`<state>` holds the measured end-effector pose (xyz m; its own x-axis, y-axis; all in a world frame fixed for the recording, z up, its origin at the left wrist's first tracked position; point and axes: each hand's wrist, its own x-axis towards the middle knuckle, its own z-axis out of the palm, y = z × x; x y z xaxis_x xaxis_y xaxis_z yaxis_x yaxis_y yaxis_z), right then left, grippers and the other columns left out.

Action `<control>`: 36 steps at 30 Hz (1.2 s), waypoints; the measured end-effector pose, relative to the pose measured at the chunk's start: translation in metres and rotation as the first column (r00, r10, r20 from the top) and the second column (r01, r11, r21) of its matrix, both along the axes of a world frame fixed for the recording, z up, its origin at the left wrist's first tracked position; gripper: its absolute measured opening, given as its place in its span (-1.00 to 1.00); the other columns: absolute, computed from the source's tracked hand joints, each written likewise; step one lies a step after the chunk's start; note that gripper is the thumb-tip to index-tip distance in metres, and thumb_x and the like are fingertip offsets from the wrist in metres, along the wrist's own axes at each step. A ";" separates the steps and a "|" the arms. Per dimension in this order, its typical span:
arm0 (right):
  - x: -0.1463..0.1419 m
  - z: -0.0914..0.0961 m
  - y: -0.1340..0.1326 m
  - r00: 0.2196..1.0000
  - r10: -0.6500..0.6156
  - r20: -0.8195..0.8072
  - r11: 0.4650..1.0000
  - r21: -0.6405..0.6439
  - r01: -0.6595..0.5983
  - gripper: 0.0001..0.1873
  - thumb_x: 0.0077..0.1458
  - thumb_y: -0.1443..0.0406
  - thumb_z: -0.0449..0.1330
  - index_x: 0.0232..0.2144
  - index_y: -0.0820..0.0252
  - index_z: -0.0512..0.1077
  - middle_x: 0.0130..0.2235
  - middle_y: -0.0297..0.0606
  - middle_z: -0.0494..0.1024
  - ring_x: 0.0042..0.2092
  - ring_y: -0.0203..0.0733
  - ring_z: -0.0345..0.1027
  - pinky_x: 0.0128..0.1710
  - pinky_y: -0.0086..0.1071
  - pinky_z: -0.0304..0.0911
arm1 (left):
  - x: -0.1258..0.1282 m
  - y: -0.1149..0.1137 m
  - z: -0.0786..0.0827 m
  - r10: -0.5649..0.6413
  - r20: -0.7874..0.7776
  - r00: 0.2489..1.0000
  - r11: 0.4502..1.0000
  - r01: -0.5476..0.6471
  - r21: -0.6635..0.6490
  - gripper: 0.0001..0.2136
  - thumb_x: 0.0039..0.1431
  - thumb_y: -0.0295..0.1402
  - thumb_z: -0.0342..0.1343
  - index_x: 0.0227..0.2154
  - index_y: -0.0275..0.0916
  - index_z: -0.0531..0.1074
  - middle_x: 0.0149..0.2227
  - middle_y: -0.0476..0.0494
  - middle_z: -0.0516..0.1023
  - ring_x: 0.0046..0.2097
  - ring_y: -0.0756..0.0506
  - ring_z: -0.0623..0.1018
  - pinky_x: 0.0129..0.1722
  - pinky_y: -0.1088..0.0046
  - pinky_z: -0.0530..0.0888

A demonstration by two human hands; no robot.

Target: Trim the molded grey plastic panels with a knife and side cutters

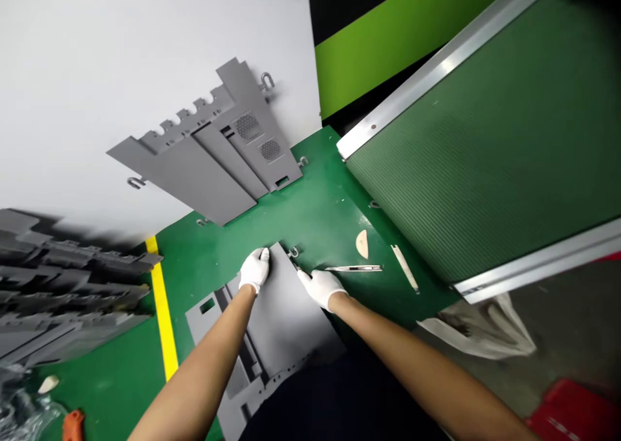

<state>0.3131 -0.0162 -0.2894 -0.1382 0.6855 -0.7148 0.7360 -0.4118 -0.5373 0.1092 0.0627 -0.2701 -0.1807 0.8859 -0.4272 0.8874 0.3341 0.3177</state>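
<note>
A grey panel [291, 318] lies on the green surface in front of my body, its near end hidden by my dark clothing. My left hand [255, 269], in a white glove, grips the panel near its far edge with the fingers curled. At the panel's right edge, my gloved right hand [321, 288] has its fingers closed. A small dark thing shows at those fingertips, too small to name. Just right of that hand lies a slim silver tool [356, 268]. Beside it are a pale half-round piece [361, 244] and a pale, narrow strip-like tool [405, 268].
Another grey panel [218, 163] leans on the white wall among metal hooks [136, 182]. Several grey panels [72, 299] stand at the left, past a yellow line [163, 318]. An orange-handled object [72, 425] is lower left. A metal-framed green ribbed board [485, 169] rises on the right.
</note>
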 end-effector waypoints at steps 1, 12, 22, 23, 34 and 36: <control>-0.006 -0.001 0.005 1.000 0.007 0.009 1.000 -0.002 -0.007 -0.18 0.28 -0.18 -0.25 -0.19 0.30 0.58 -0.15 0.21 0.64 -0.02 0.19 0.53 -0.01 -0.10 0.32 | -0.001 -0.002 -0.001 -0.006 0.006 1.000 1.000 0.006 -0.005 -0.58 0.37 -0.13 -0.11 0.02 -0.27 0.51 0.08 -0.32 0.58 0.14 -0.26 0.53 0.16 0.27 0.39; -0.018 0.002 0.016 0.996 0.030 0.086 1.000 0.003 -0.030 -0.18 0.29 -0.16 -0.27 -0.18 0.32 0.57 -0.13 0.22 0.63 -0.01 0.23 0.52 -0.02 -0.07 0.33 | -0.006 -0.007 -0.004 -0.009 0.045 0.999 1.000 0.008 0.028 -0.59 0.35 -0.12 -0.10 -0.01 -0.24 0.53 0.06 -0.32 0.59 0.10 -0.28 0.54 0.13 0.24 0.39; -0.030 0.004 0.034 0.989 0.068 0.129 0.996 0.056 -0.076 -0.21 0.32 -0.10 -0.30 -0.19 0.29 0.56 -0.15 0.19 0.64 -0.06 0.22 0.54 -0.09 -0.05 0.35 | -0.004 -0.005 0.001 0.026 0.043 0.999 1.000 -0.026 0.003 -0.61 0.33 -0.09 -0.08 -0.08 -0.19 0.56 0.00 -0.28 0.63 0.05 -0.27 0.56 0.07 0.25 0.42; -0.031 0.002 0.034 0.987 0.080 0.136 0.993 0.070 -0.090 -0.22 0.33 -0.09 -0.30 -0.20 0.29 0.56 -0.16 0.20 0.64 -0.07 0.21 0.55 -0.08 -0.05 0.35 | -0.003 -0.002 0.002 0.020 0.045 0.999 1.000 -0.020 -0.013 -0.59 0.33 -0.08 -0.09 -0.10 -0.20 0.57 -0.03 -0.29 0.63 0.02 -0.27 0.56 0.04 0.25 0.42; -0.031 -0.005 0.031 0.991 0.066 0.116 0.995 0.068 -0.074 -0.14 0.32 -0.15 -0.35 -0.18 0.30 0.55 -0.14 0.19 0.64 -0.04 0.17 0.54 0.00 -0.07 0.34 | 0.050 0.081 -0.014 -0.507 0.309 0.805 0.690 0.594 -0.413 -0.60 -0.03 0.05 0.26 -0.64 -0.21 0.55 -0.56 -0.12 0.55 -0.47 -0.07 0.44 -0.33 0.43 0.37; -0.032 -0.001 0.031 0.989 0.084 0.124 0.993 0.068 -0.093 -0.16 0.33 -0.13 -0.34 -0.14 0.31 0.55 -0.12 0.20 0.63 -0.03 0.16 0.53 0.01 -0.08 0.33 | 0.056 0.088 -0.023 -0.512 0.236 0.826 0.700 0.560 -0.444 -0.61 -0.10 -0.02 0.31 -0.78 -0.20 0.46 -0.70 -0.09 0.40 -0.51 -0.07 0.41 -0.32 0.41 0.38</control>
